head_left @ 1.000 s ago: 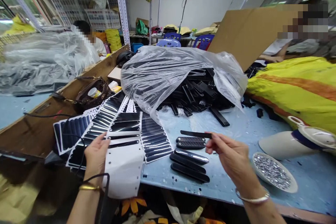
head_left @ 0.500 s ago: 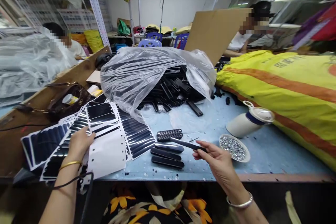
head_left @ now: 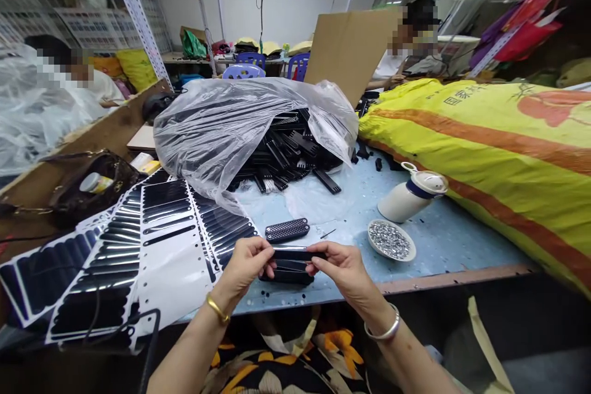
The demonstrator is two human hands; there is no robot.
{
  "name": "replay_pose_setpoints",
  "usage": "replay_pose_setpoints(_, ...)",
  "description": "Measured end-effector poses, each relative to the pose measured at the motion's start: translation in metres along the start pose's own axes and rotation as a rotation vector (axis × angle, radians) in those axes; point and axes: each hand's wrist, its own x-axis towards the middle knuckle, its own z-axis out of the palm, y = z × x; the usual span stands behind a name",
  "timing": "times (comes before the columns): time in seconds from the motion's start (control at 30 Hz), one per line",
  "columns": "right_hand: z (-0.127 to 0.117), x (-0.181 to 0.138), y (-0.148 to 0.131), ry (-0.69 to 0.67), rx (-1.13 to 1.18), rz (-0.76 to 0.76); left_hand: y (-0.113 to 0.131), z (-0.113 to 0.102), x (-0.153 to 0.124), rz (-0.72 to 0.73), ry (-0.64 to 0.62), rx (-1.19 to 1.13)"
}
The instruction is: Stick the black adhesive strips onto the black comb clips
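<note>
My left hand and my right hand pinch the two ends of a flat black strip, held level just above the table. Whether a thin sticker also lies between my left fingers cannot be made out. Below and partly behind the fingers, several similar black pieces lie stacked near the table edge. Beyond them rests a black piece with a perforated pattern. To the left spread white sheets bearing rows of glossy black strip stickers.
A clear plastic bag spills black toothed pieces at the back. On the right stand a bowl of small silvery bits, a white bottle and a big yellow sack. Two people sit beyond the table.
My left hand has left the sticker sheets and moved right to the strip's other end. My right hand, still holding the strip, has shifted slightly left. The view has turned right.
</note>
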Motion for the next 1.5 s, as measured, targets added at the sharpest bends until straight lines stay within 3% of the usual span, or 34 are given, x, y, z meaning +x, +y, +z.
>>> replay_pose_setpoints(0.1, -0.012, 0.001, 0.004, 0.069, -0.170, -0.068, -0.006, -0.002, 0.007, -0.040, -0.005, -0.156)
replay_pose_setpoints(0.23, -0.031, 0.008, -0.003, 0.288, -0.604, -0.403, -0.008, -0.020, 0.013, -0.054, 0.112, -0.180)
replay_pose_setpoints(0.37, -0.018, 0.016, -0.013, 0.030, -0.884, -0.745, -0.006, -0.020, 0.011, -0.066, 0.033, -0.168)
replay_pose_setpoints(0.47, -0.002, 0.019, -0.012, -0.130, -1.038, -0.847, -0.006, -0.015, 0.006, -0.070, -0.011, -0.182)
replay_pose_setpoints(0.6, -0.006, 0.016, -0.010, -0.180, -1.088, -0.820, -0.012, -0.020, 0.009, -0.055, 0.055, -0.078)
replay_pose_setpoints(0.7, -0.027, 0.016, -0.011, -0.030, -1.011, -0.732, -0.020, -0.029, 0.019, 0.074, 0.303, 0.135)
replay_pose_setpoints(0.77, -0.038, 0.020, -0.007, 0.089, -0.950, -0.587, -0.026, -0.032, 0.025, 0.218, 0.370, 0.349)
replay_pose_setpoints(0.87, -0.039, 0.026, 0.012, 0.140, -0.837, -0.378, -0.036, -0.027, 0.028, 0.387, 0.247, 0.623)
replay_pose_setpoints(0.97, -0.026, 0.025, 0.035, 0.110, -0.779, -0.333, -0.046, -0.017, 0.026, 0.437, 0.179, 0.697)
replay_pose_setpoints(1.07, -0.023, 0.020, 0.043, 0.061, -0.786, -0.341, -0.050, -0.015, 0.027, 0.412, 0.195, 0.715)
replay_pose_setpoints(1.2, -0.040, 0.035, 0.035, 0.094, -0.850, -0.402, -0.044, -0.018, 0.043, 0.308, 0.257, 0.774)
replay_pose_setpoints(1.37, -0.048, 0.076, 0.036, 0.075, -0.932, -0.384, -0.034, -0.020, 0.070, 0.191, 0.163, 0.906)
replay_pose_setpoints(1.5, -0.043, 0.071, 0.045, -0.007, -0.922, -0.400, -0.032, -0.028, 0.075, 0.188, 0.123, 0.851)
